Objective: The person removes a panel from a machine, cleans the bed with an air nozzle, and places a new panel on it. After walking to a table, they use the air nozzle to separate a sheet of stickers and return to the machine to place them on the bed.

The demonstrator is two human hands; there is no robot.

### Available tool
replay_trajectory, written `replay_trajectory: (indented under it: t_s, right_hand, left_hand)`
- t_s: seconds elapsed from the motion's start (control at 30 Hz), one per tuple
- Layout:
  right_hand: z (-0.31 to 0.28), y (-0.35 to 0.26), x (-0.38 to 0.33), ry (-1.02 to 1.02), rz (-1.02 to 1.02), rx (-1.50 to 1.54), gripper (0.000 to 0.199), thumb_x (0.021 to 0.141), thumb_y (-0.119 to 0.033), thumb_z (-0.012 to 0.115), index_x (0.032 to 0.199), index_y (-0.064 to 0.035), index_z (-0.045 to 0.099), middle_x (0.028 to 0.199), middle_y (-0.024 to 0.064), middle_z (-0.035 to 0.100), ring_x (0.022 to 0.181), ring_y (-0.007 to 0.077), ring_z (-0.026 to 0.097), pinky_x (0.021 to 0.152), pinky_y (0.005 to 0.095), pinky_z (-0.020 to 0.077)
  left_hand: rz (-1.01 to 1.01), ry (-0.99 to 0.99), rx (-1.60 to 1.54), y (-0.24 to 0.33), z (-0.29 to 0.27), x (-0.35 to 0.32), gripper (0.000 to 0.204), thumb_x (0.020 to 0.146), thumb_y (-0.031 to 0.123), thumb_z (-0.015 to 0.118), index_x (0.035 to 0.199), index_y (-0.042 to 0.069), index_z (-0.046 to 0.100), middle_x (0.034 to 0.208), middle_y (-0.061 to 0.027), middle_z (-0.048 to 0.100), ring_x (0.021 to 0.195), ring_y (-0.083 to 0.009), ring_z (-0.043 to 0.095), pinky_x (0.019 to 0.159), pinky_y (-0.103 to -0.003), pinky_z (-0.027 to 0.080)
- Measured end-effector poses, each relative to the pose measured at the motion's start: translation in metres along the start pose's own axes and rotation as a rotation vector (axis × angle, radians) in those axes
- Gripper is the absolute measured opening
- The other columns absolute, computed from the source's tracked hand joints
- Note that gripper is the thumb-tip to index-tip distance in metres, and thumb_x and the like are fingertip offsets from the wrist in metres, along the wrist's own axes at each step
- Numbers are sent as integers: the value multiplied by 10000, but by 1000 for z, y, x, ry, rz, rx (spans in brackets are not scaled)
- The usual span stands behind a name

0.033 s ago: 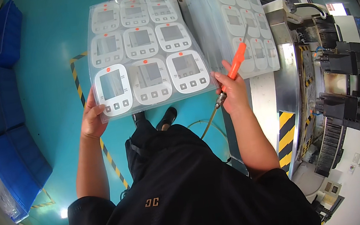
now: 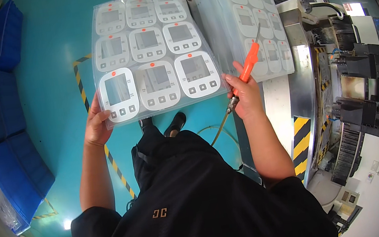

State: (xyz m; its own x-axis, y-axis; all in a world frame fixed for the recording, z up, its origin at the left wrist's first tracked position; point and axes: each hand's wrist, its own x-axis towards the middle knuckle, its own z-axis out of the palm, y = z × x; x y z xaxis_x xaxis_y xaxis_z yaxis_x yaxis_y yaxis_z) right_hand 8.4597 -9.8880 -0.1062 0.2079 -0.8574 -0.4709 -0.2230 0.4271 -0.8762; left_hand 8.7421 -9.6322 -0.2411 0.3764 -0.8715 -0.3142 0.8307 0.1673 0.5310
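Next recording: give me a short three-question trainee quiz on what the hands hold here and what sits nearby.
1. True or false: the left hand grips the lower left corner of the clear tray of white panels.
2. What does the right hand hold besides the tray's edge?
A. a blue crate
B. an orange-handled tool with a hose
C. a roll of tape
3. How many white panels does the held tray carry?

Key
1. True.
2. B. The tool's thin tip points up toward the stack of trays on the right.
3. Nine, in three rows of three.
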Motion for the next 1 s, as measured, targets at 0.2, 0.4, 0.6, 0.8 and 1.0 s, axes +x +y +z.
replay_trajectory:
  t_s: [0.2, 0.4, 0.6, 0.8, 1.0]
  right_hand:
    - [12, -23, -10, -103, -120, -61, 809, 809, -25, 705, 1501, 15, 288, 955, 43, 669, 775, 89, 615, 570, 227, 442]
    - [13, -35, -24, -221, -258, -82, 853, 813, 31, 670, 1524, 36, 199, 967, 42, 655, 790, 77, 618, 602, 214, 481]
    - [12, -33, -31, -290, -353, -72, 853, 834, 54, 644, 1536, 25, 159, 987, 58, 649, 816, 84, 619, 617, 205, 492]
    - [9, -30, -28, -320, -375, -68, 855, 842, 54, 637, 1542, 15, 149, 1001, 68, 647, 825, 91, 618, 622, 206, 498]
    - [5, -30, -23, -299, -380, -63, 846, 843, 53, 634, 1542, 12, 160, 1006, 75, 645, 807, 90, 612, 618, 204, 502]
  left_hand:
    - [-26, 2, 20, -10, -7, -1, 814, 788, -33, 541, 1546, 100, 275, 1431, -123, 508, 1274, -276, 546, 1066, -403, 455]
    - [-38, 4, 23, -22, -13, 1, 775, 866, -82, 489, 1563, 113, 212, 1457, -131, 478, 1286, -278, 537, 1065, -414, 460]
    - [-60, 1, 56, -23, -12, 2, 786, 874, -77, 480, 1571, 122, 178, 1461, -140, 471, 1286, -290, 538, 1059, -426, 466]
    - [-76, 5, 79, -21, -11, 2, 787, 869, -80, 467, 1572, 126, 178, 1462, -143, 471, 1276, -293, 549, 1053, -425, 471]
    - [-49, -2, 63, -18, -7, 2, 789, 863, -79, 473, 1571, 126, 190, 1464, -132, 473, 1284, -281, 542, 1060, -416, 461]
